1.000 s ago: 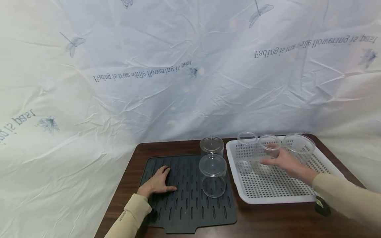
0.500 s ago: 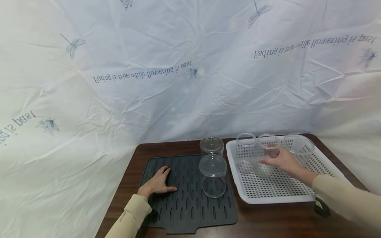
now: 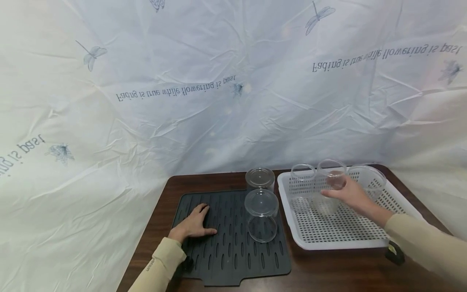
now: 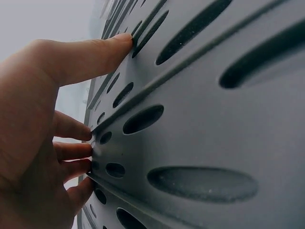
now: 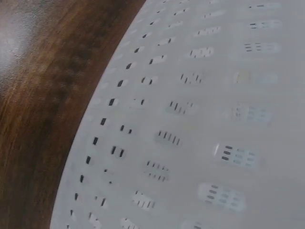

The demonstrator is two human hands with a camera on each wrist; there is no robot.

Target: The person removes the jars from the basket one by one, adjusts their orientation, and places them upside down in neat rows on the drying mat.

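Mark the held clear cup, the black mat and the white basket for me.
Held clear cup point(image 3: 326, 205): head view, lower side wall.
Black mat point(image 3: 227, 243): head view, bare top surface.
White basket point(image 3: 343, 245): head view, near rim.

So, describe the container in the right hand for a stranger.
On the brown table, find the white basket right of the dark mat. Of three clear containers toward its far side, pick the middle one, the only one the right hand grips.

mat point(image 3: 226, 243) left of basket point(image 3: 339, 245) | front jar point(image 3: 261, 210) on mat | rear jar point(image 3: 260, 178) behind
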